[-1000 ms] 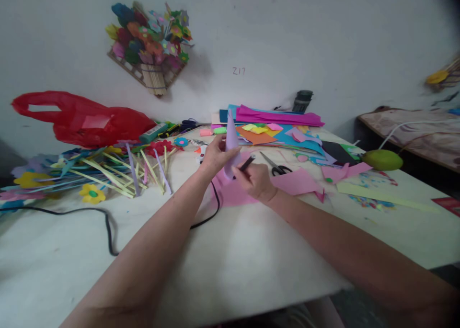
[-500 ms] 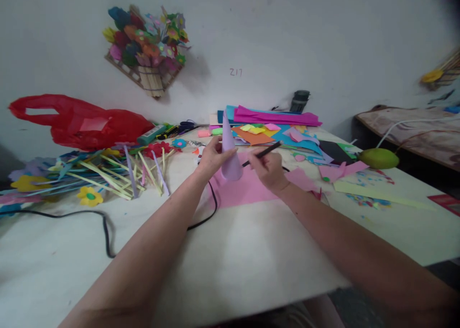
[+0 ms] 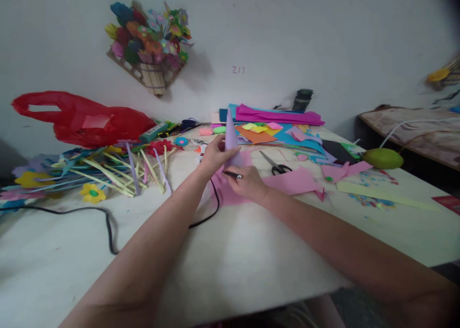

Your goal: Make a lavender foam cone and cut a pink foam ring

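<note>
My left hand point(image 3: 214, 154) pinches a lilac paper cone point(image 3: 231, 135), point up, standing on a pink sheet point(image 3: 287, 180) in the middle of the white table point(image 3: 251, 251). Close to the cone's base my right hand point(image 3: 246, 183) grips a black pen point(image 3: 233, 175), its tip pointing left under the cone. Both forearms reach in from the bottom edge.
Scissors point(image 3: 275, 164) lie just right of my hands. A black cable point(image 3: 108, 222) snakes across the left. Paper flower stems point(image 3: 118, 170) and a red plastic bag point(image 3: 89, 119) fill the left; coloured paper sheets point(image 3: 276, 122) are stacked at the back; a green oval object point(image 3: 383, 159) sits right.
My right hand has come back left and down with the pen, from right of the cone to just below its base, uncovering the scissors. The cone stays in my left hand.
</note>
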A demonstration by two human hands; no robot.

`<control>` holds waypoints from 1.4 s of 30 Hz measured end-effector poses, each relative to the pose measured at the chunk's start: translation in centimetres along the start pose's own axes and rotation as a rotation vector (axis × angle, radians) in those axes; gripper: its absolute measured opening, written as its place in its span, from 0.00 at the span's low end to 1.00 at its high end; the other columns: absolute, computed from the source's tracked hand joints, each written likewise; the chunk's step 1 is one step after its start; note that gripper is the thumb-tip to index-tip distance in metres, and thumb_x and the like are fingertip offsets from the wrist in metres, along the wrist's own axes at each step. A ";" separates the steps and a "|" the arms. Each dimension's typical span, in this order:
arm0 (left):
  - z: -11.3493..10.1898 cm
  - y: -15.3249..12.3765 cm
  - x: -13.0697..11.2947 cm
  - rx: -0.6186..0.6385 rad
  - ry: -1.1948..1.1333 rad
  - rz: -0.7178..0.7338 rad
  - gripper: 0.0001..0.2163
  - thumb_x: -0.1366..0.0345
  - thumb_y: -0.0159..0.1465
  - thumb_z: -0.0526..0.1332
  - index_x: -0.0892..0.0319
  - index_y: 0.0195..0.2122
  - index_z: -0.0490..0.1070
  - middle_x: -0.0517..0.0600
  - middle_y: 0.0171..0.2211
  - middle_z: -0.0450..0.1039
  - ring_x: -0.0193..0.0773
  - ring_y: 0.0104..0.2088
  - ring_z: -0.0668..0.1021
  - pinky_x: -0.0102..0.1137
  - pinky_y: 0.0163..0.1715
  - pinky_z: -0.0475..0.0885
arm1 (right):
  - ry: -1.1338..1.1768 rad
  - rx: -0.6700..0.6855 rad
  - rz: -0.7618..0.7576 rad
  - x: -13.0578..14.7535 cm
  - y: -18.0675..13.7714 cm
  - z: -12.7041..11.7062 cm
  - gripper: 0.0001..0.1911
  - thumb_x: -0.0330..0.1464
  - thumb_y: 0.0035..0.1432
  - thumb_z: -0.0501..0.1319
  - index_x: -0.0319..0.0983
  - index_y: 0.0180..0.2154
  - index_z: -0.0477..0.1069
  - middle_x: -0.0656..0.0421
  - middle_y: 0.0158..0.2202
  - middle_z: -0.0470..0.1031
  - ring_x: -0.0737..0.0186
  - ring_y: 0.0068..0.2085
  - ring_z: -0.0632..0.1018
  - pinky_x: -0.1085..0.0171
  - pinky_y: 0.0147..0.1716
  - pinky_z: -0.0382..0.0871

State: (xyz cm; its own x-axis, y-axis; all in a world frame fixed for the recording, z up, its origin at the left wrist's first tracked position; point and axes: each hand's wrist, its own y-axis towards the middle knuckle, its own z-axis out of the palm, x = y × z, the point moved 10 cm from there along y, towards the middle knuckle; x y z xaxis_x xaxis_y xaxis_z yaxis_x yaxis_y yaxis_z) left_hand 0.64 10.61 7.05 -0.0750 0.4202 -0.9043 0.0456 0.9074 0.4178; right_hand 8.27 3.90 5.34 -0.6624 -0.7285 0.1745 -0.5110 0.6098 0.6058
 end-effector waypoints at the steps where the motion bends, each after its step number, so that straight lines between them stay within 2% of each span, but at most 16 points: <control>1: 0.0 0.0 0.0 0.003 0.000 0.001 0.21 0.59 0.47 0.69 0.59 0.40 0.68 0.47 0.29 0.72 0.35 0.30 0.74 0.29 0.29 0.69 | -0.023 0.018 0.021 0.0 0.2 0.2 0.12 0.36 0.63 0.55 0.39 0.36 0.76 0.56 0.34 0.82 0.61 0.31 0.79 0.65 0.29 0.63; 7: -0.1 0.0 0.3 0.004 0.021 0.000 0.21 0.58 0.48 0.69 0.59 0.41 0.68 0.47 0.29 0.72 0.35 0.29 0.74 0.29 0.29 0.69 | -0.087 0.153 0.110 0.0 1.1 1.2 0.12 0.34 0.62 0.55 0.39 0.39 0.77 0.54 0.36 0.81 0.58 0.33 0.79 0.64 0.29 0.63; 11: -0.2 0.1 0.4 -0.009 0.038 0.014 0.21 0.58 0.48 0.69 0.59 0.41 0.68 0.47 0.29 0.72 0.35 0.29 0.74 0.29 0.29 0.69 | -0.086 0.126 0.096 0.1 1.1 1.0 0.13 0.35 0.62 0.54 0.38 0.36 0.77 0.54 0.32 0.81 0.60 0.31 0.78 0.64 0.28 0.63; 15: -0.1 0.1 0.2 -0.010 0.009 0.011 0.20 0.60 0.47 0.69 0.60 0.40 0.68 0.46 0.28 0.71 0.34 0.28 0.73 0.29 0.28 0.69 | -0.024 -0.008 0.083 -0.2 0.7 -0.6 0.16 0.36 0.63 0.52 0.37 0.30 0.74 0.54 0.25 0.78 0.61 0.27 0.77 0.65 0.28 0.62; 21: -0.2 0.0 -0.1 -0.017 -0.033 0.010 0.20 0.59 0.46 0.70 0.60 0.38 0.67 0.47 0.28 0.72 0.35 0.29 0.74 0.29 0.30 0.69 | 0.167 -0.305 0.099 -1.7 -0.2 -5.6 0.17 0.38 0.62 0.50 0.39 0.27 0.70 0.56 0.23 0.74 0.62 0.26 0.75 0.66 0.28 0.64; 25: -0.3 -0.1 0.3 -0.029 -0.035 -0.018 0.22 0.59 0.46 0.70 0.59 0.40 0.67 0.47 0.30 0.73 0.36 0.30 0.76 0.31 0.32 0.70 | 0.178 -0.435 0.263 -5.3 -0.2 -8.0 0.18 0.40 0.63 0.50 0.39 0.26 0.70 0.57 0.20 0.70 0.61 0.25 0.75 0.65 0.27 0.64; 29: -0.7 0.0 0.1 -0.060 -0.049 -0.025 0.22 0.59 0.45 0.71 0.58 0.39 0.68 0.47 0.31 0.74 0.37 0.32 0.76 0.32 0.34 0.71 | -0.036 -0.482 0.492 -10.2 -0.2 -9.6 0.19 0.40 0.64 0.49 0.36 0.32 0.73 0.53 0.23 0.73 0.56 0.29 0.76 0.63 0.28 0.64; 32: -1.8 0.2 -0.7 -0.148 -0.121 0.012 0.21 0.58 0.44 0.71 0.58 0.37 0.67 0.47 0.30 0.74 0.37 0.32 0.77 0.32 0.33 0.72 | -0.253 -0.331 0.644 -13.6 -0.5 -9.3 0.16 0.37 0.63 0.52 0.35 0.39 0.75 0.49 0.30 0.77 0.51 0.36 0.77 0.61 0.33 0.64; 35: -3.6 0.3 -0.9 -0.273 -0.196 0.021 0.22 0.56 0.44 0.71 0.56 0.37 0.66 0.47 0.31 0.73 0.37 0.33 0.77 0.30 0.31 0.71 | -0.382 -0.129 0.686 -16.0 -1.2 -8.2 0.13 0.31 0.60 0.54 0.38 0.45 0.74 0.49 0.39 0.78 0.50 0.41 0.77 0.59 0.36 0.65; 39: -5.6 0.3 0.4 -0.378 -0.256 -0.043 0.22 0.54 0.46 0.69 0.54 0.38 0.64 0.47 0.33 0.72 0.36 0.34 0.76 0.29 0.29 0.70 | -0.498 0.140 0.745 -18.3 -2.9 -6.6 0.20 0.28 0.52 0.61 0.39 0.49 0.72 0.49 0.44 0.77 0.46 0.46 0.76 0.57 0.38 0.67; 42: -6.2 0.4 1.6 -0.393 -0.279 -0.084 0.21 0.53 0.47 0.69 0.53 0.38 0.64 0.47 0.33 0.71 0.35 0.33 0.76 0.29 0.29 0.70 | -0.538 0.238 0.803 -19.5 -4.0 -6.1 0.20 0.27 0.55 0.59 0.37 0.51 0.71 0.45 0.46 0.76 0.45 0.49 0.75 0.55 0.39 0.68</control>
State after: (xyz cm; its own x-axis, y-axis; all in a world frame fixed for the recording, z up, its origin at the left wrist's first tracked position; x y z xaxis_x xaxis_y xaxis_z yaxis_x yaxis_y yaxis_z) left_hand -5.64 11.70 6.26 0.2102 0.3759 -0.9025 -0.3332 0.8954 0.2954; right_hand 26.57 13.78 4.30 -0.9899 0.1309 0.0538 0.1408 0.9495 0.2805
